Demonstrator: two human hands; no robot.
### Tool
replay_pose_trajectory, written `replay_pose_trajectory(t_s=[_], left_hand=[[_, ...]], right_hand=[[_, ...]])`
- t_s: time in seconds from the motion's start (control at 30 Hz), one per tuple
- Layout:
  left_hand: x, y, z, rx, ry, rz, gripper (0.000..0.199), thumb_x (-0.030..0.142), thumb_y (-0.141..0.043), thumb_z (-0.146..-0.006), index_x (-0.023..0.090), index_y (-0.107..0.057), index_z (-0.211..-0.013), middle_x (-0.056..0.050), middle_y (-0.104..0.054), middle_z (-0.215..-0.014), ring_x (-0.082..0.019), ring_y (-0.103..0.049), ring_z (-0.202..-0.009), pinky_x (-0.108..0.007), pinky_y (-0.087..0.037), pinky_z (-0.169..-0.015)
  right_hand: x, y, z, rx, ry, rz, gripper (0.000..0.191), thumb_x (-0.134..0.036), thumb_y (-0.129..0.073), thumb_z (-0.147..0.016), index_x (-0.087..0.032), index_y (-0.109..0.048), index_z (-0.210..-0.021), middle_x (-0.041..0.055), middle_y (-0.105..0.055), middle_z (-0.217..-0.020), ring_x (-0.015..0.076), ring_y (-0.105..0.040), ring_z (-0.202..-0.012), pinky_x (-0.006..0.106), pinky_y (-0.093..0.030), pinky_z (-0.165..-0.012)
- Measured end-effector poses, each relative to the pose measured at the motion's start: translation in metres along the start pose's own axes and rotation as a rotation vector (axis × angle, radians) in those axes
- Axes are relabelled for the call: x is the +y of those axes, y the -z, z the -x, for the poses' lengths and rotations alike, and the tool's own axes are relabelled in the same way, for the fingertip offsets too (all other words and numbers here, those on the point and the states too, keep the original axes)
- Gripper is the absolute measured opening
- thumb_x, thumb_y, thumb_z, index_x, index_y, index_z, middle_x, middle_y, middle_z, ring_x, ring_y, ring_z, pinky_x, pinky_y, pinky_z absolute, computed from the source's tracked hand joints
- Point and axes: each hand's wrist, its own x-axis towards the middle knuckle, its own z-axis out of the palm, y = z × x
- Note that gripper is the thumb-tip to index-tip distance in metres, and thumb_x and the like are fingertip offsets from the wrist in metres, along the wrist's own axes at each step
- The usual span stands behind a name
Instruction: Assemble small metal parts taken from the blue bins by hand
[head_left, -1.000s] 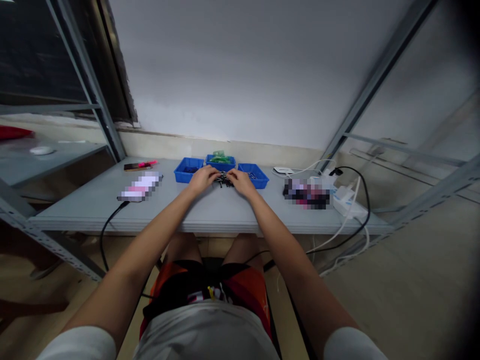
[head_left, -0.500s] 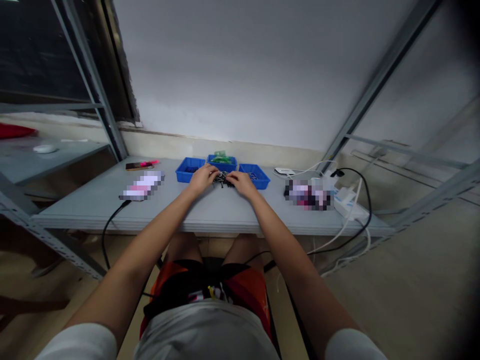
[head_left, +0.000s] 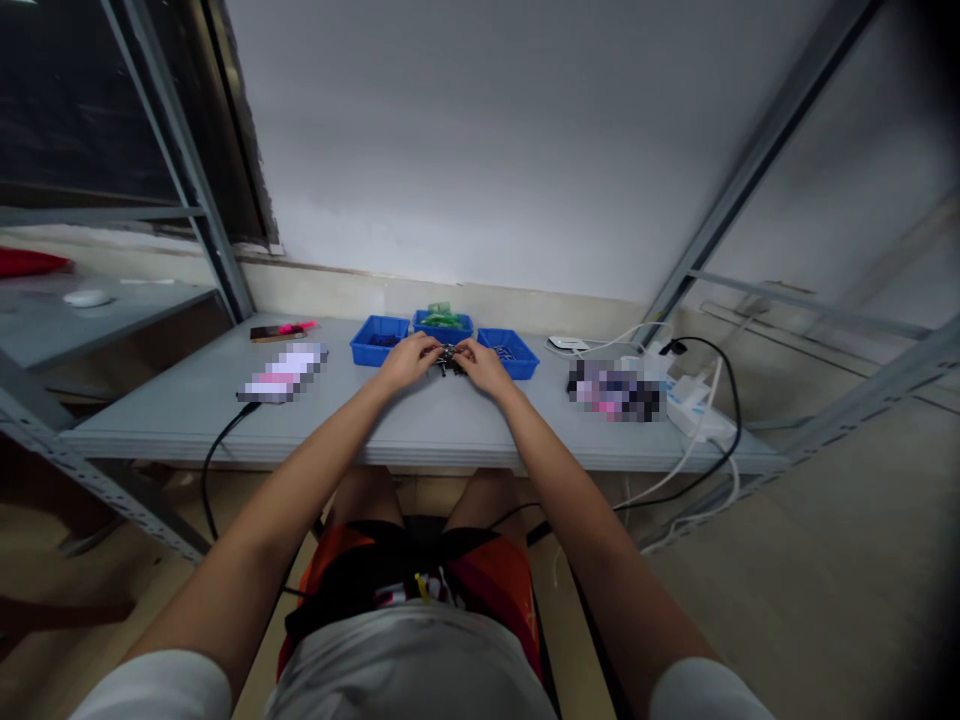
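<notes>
A small heap of dark, shiny metal pieces (head_left: 450, 364), perhaps screws, lies on the grey tabletop between my two hands. My left hand (head_left: 409, 362) reaches in from the left, its fingertips pinched together at the edge of the heap. From the right, my right hand (head_left: 481, 364) meets the same heap with thumb and fingers closed. Whatever either hand grips is too small to name. Behind the hands stand a blue bin with dark contents (head_left: 367, 350), a blue bin with green packets (head_left: 444, 322) and a blue bin with small pale metal parts (head_left: 517, 366).
A phone with a blurred screen (head_left: 285, 374) and a black cable lies left on the table (head_left: 300, 425). Farther back is a brown item with a pink object (head_left: 296, 328). On the right are another blurred device (head_left: 611, 390), a white power strip (head_left: 697, 412) and loose cables.
My fingers have shifted slightly over the heap, with the left hand a little nearer its middle. The bins and devices stay in place.
</notes>
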Motion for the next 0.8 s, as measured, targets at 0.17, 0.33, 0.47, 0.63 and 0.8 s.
replay_pose_trajectory(t_s=[0.17, 0.33, 0.47, 0.63, 0.8], left_hand=[[0.001, 0.000, 0.000, -0.010, -0.012, 0.037, 0.030, 0.033, -0.042, -0.090, 0.014, -0.064, -0.084, -0.005, -0.060, -0.079, -0.017, -0.053, -0.072, -0.029, -0.040, -0.070], [0.000, -0.005, 0.001, -0.261, -0.063, 0.082, 0.030, 0.032, -0.040, -0.091, 0.015, -0.064, -0.084, -0.004, -0.062, -0.073, -0.016, -0.054, -0.067, -0.027, -0.040, -0.065], [-0.003, -0.007, 0.000, -0.214, -0.086, 0.053, 0.031, 0.032, -0.038, -0.092, 0.016, -0.065, -0.088, -0.006, -0.065, -0.084, -0.018, -0.057, -0.078, -0.028, -0.042, -0.073], [-0.004, -0.006, -0.002, -0.067, 0.008, 0.011, 0.031, 0.033, -0.040, -0.091, 0.015, -0.065, -0.089, -0.008, -0.064, -0.085, -0.018, -0.056, -0.079, -0.030, -0.043, -0.074], [-0.006, -0.008, -0.001, -0.103, -0.010, 0.093, 0.028, 0.035, -0.046, -0.089, 0.015, -0.065, -0.094, -0.007, -0.065, -0.088, -0.017, -0.056, -0.076, -0.030, -0.043, -0.073]], right_hand=[[-0.006, 0.005, 0.000, 0.048, 0.124, -0.016, 0.019, -0.028, -0.047, -0.087, -0.017, -0.063, -0.089, 0.0043, -0.067, -0.084, 0.0151, -0.058, -0.076, 0.026, -0.042, -0.075], [-0.013, 0.006, 0.000, 0.056, 0.158, -0.108, 0.022, -0.031, -0.048, -0.086, -0.017, -0.063, -0.094, 0.0041, -0.068, -0.090, 0.0149, -0.059, -0.078, 0.026, -0.042, -0.075], [-0.009, 0.004, -0.001, 0.043, 0.108, -0.157, 0.022, -0.033, -0.051, -0.084, -0.017, -0.064, -0.091, 0.0030, -0.068, -0.085, 0.0141, -0.059, -0.074, 0.025, -0.042, -0.070], [-0.004, 0.004, -0.002, 0.076, 0.066, -0.147, 0.020, -0.032, -0.054, -0.083, -0.017, -0.066, -0.086, 0.0029, -0.069, -0.080, 0.0144, -0.059, -0.073, 0.025, -0.042, -0.070], [-0.006, 0.004, -0.002, 0.072, 0.028, -0.265, 0.021, -0.034, -0.054, -0.082, -0.017, -0.065, -0.088, 0.0026, -0.068, -0.081, 0.0137, -0.059, -0.071, 0.024, -0.044, -0.066]])
